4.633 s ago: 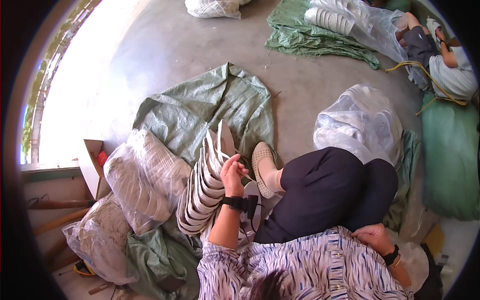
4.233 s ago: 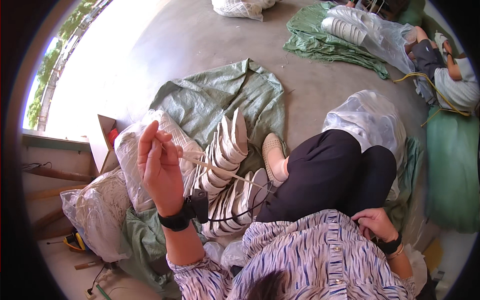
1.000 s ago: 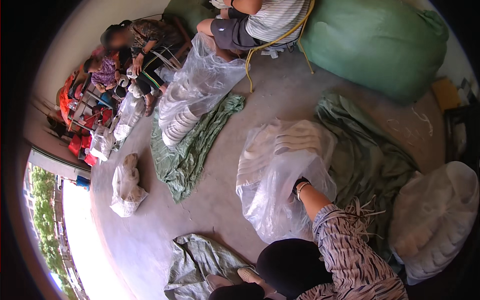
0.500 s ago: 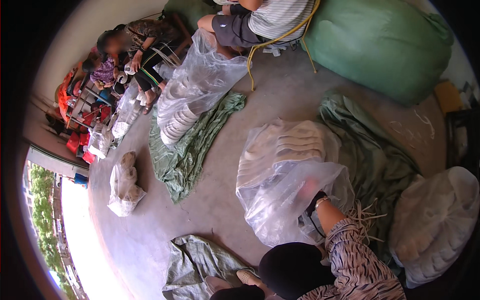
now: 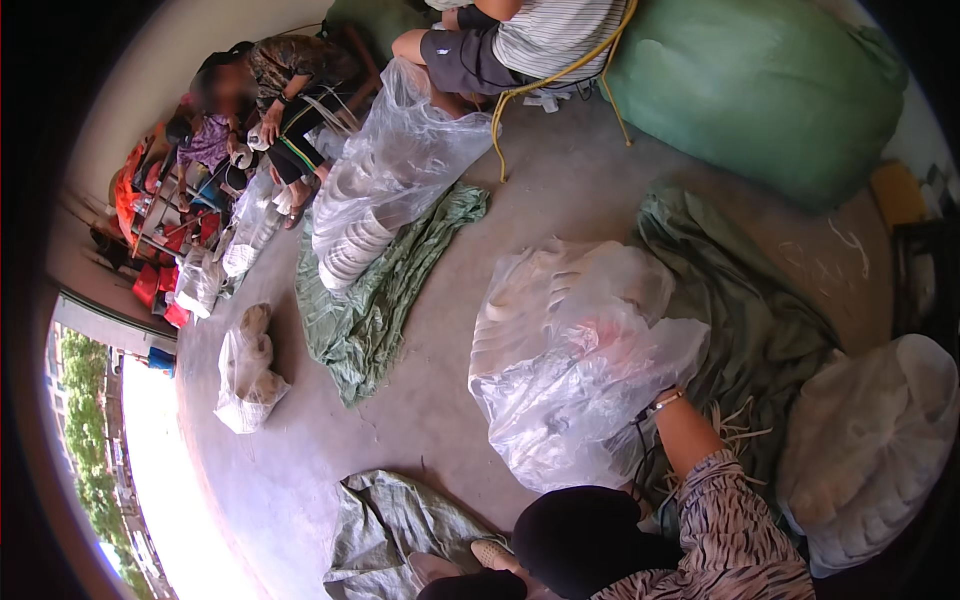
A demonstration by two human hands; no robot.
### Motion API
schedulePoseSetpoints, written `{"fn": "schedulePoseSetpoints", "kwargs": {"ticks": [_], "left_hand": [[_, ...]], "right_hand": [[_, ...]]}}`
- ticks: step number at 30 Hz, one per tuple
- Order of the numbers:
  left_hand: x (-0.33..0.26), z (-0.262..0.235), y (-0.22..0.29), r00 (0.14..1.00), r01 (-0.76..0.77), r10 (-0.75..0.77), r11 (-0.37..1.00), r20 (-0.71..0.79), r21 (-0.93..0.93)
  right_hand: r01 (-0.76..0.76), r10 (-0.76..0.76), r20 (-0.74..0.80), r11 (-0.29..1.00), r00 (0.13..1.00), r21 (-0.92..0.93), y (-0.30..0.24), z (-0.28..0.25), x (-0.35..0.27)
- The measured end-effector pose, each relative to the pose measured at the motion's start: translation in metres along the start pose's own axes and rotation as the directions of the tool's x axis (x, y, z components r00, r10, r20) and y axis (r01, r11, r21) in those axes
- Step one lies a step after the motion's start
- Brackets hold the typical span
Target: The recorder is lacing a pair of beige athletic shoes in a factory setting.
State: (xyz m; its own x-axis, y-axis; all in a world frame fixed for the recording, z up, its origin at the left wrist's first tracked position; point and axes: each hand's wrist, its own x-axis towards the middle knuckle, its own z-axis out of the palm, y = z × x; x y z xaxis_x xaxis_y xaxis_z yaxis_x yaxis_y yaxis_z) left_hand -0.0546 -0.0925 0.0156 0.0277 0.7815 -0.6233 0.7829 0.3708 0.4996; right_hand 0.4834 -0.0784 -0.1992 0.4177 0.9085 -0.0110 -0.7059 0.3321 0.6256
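Observation:
A large clear plastic bag lies on the floor in front of me, with nested rows of pale, curved pieces inside; their exact kind cannot be made out. My right arm, in a striped sleeve, reaches to the bag's near right side. Past the bracelet, my right hand goes in under the film and shows only as a reddish blur, its fingers hidden. Beneath and beside the bag spreads a dark green woven sheet. My left hand is not in view.
A filled translucent bag stands at the right. A grey-green sheet lies by my feet. Farther off are another filled bag on a green sheet, a small white bag, a huge green sack, a yellow-framed chair and several seated people.
My right hand has gone farther under the film, and the dark cuff near the wrist is now mostly covered. The film has shifted up and over the pale pieces, hiding more of them.

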Motion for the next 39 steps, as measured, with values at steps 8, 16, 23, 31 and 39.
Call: {"fn": "schedulePoseSetpoints", "kwargs": {"ticks": [8, 16, 23, 31, 39], "left_hand": [[-0.003, 0.002, -0.013, 0.999, -0.003, 0.008, 0.994, -0.042, 0.11], [-0.008, 0.0, -0.01, 0.997, -0.018, 0.021, 0.999, -0.079, 0.038], [-0.005, -0.003, -0.023, 0.999, 0.006, -0.007, 1.0, -0.054, -0.02], [-0.006, -0.025, -0.068, 0.993, 0.002, 0.012, 0.994, -0.116, 0.113], [-0.018, -0.036, -0.112, 0.986, 0.053, -0.01, 0.964, -0.165, 0.26]], "right_hand": [[0.021, -0.022, 0.0, 0.938, 1.0, 0.347, -0.003, 0.007, 0.024], [0.067, -0.052, -0.043, 0.747, 0.998, 0.662, -0.004, -0.005, 0.04], [0.102, -0.057, -0.085, 0.528, 0.995, 0.843, -0.007, -0.006, 0.056], [0.149, -0.069, -0.14, 0.146, 0.988, 0.978, -0.006, -0.039, 0.066], [0.195, -0.064, -0.213, -0.222, 0.975, 0.955, -0.003, -0.06, 0.07]]}}
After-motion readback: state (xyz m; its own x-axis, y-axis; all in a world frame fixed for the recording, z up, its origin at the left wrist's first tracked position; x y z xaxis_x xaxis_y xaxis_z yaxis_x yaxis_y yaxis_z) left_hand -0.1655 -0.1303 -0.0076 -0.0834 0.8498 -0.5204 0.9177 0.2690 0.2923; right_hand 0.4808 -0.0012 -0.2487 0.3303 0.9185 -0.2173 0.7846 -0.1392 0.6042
